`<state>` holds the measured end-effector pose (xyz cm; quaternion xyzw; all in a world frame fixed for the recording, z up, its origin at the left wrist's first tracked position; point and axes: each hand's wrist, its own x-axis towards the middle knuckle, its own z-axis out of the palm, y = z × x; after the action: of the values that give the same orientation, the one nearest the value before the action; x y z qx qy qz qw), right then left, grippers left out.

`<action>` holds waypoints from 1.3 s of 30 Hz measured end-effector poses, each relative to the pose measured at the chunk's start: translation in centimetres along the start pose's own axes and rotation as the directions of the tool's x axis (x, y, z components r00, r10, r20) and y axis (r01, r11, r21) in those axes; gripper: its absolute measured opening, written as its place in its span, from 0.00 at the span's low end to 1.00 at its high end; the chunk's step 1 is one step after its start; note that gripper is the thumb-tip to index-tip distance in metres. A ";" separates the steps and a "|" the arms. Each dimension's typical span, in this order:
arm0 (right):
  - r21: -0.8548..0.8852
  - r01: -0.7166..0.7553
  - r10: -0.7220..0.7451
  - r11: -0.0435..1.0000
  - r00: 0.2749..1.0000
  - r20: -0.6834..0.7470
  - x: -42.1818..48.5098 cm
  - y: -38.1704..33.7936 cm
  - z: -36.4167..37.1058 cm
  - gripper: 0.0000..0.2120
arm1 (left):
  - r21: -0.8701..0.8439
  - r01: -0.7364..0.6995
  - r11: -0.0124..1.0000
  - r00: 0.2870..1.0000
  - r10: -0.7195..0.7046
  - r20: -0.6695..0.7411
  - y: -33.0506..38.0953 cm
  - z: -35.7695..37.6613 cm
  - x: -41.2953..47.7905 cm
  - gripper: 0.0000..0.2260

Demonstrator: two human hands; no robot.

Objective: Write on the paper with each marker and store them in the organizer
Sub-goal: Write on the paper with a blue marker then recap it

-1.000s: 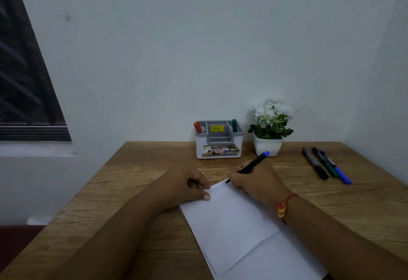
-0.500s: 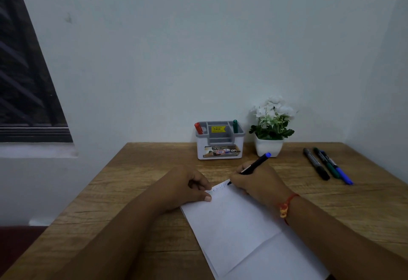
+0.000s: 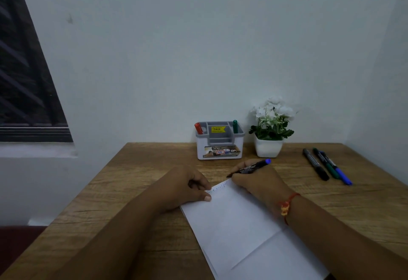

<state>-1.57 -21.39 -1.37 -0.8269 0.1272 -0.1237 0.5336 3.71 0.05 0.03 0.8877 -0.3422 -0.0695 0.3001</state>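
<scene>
I see the black marker with a blue end cap [image 3: 249,167] gripped in the right hand [image 3: 256,182], its fingers clenched round it and its tip at the top edge of the white sheet of paper [image 3: 238,231] on the wooden table [image 3: 136,191]. The left hand [image 3: 178,187], fingers curled, pins the sheet's corner under its thumb. Behind stands the grey-and-white plastic organizer [image 3: 219,145].

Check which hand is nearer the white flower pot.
Right. The right hand, gripping a blue-capped marker, is just in front of the flower pot. The left hand rests on the paper further left, in front of the organizer.
</scene>
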 end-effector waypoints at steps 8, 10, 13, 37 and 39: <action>-0.147 0.047 -0.052 0.988 0.998 -0.031 -0.3 -0.2 0.3 0.10 | -0.011 -0.005 1.000 1.000 0.005 -0.007 0.0 0.0 -0.1 0.12; -0.209 0.069 -0.078 0.975 0.996 -0.035 -0.3 -0.2 0.4 0.08 | -0.019 -0.002 1.000 1.000 0.001 -0.010 -0.1 0.1 -0.1 0.12; -0.234 0.069 -0.081 0.970 0.996 -0.044 -0.3 -0.2 0.5 0.05 | -0.022 -0.002 1.000 1.000 0.002 -0.012 -0.2 0.1 -0.1 0.12; -0.233 0.041 -0.054 0.972 0.997 -0.051 -0.4 -0.7 0.2 0.03 | 0.006 0.006 1.000 1.000 -0.006 0.005 0.2 -0.1 0.0 0.13; -0.238 0.041 -0.054 0.970 0.997 -0.047 -0.5 -0.7 0.2 0.02 | 0.005 0.002 1.000 1.000 -0.002 0.002 0.2 -0.1 -0.1 0.13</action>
<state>-1.92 -20.76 -0.87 -0.8840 0.1353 -0.1425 0.4243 3.58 0.05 0.22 0.8888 -0.3416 -0.0698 0.2975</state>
